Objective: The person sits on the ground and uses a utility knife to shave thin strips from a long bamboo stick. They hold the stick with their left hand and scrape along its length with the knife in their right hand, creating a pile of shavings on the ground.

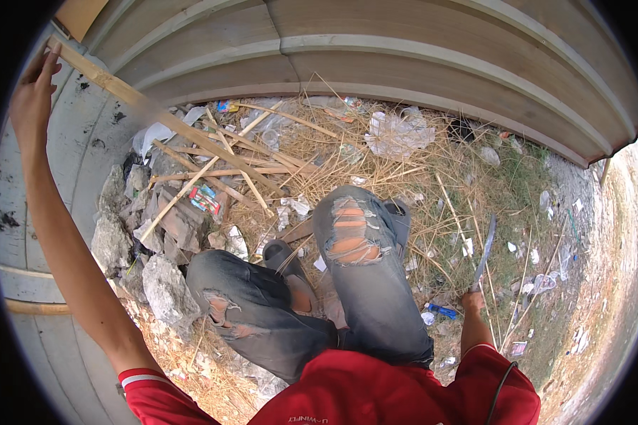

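Note:
My left hand is raised at the upper left, its fingers closed around the top end of a long pale bamboo strip. The strip slants down to the right, and its lower end reaches towards other strips near my knees. Low on the right, my right hand grips a machete whose long, slightly curved blade points away from me. Its handle is hidden in my fist. Several loose bamboo strips lie crossed on the ground between the two hands, in front of my bent knees.
Broken stones are heaped on the left beside a pale metal sheet. A ribbed metal wall closes off the far side. Dry straw, plastic bags and litter cover the ground. A blue object lies left of my right hand.

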Available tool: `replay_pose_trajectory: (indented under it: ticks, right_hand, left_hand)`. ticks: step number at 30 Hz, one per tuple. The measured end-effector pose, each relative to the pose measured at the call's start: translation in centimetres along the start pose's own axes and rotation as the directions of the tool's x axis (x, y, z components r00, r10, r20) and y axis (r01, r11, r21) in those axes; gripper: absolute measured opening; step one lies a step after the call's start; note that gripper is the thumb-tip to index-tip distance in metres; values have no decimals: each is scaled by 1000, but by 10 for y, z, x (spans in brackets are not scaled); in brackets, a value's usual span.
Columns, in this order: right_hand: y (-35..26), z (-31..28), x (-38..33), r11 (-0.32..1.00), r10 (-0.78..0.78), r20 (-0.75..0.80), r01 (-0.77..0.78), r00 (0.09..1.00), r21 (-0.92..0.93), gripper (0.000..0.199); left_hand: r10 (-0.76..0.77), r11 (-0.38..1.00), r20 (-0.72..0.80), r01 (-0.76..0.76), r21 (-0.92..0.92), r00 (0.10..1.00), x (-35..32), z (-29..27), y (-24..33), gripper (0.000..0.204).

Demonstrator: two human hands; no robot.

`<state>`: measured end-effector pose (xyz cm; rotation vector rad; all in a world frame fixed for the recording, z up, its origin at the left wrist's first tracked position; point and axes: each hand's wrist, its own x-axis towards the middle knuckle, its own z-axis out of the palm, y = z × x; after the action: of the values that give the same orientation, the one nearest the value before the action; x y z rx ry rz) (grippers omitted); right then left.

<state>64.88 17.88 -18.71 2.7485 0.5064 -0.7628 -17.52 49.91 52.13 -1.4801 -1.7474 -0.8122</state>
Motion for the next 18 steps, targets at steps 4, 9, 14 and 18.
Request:
replay_pose_trajectory:
  ticks: [4, 9, 14, 18]
  right_hand:
    - [-2, 23, 16, 953, -193, -42, 177, 980, -246, 57]
    - [0, -7, 35, 809, -326, -337, 445, 883, 384, 46]
    - [-89, -110, -92, 254, -372, 73, 26, 925, 967, 39]
    - [-157, -211, -252, 32, -598, -158, 220, 786, 975, 39]
  left_hand:
    - [-8, 979, 26, 13, -205, 1000, -21, -29, 39, 50]
    - [-196, 887, -18, 170, -429, 980, -37, -36, 89, 24]
    - [-1, 927, -125, -46, -373, 992, -36, -31, 56, 23]
    - [16, 898, -177, -92, -430, 984, -30, -34, 73, 23]
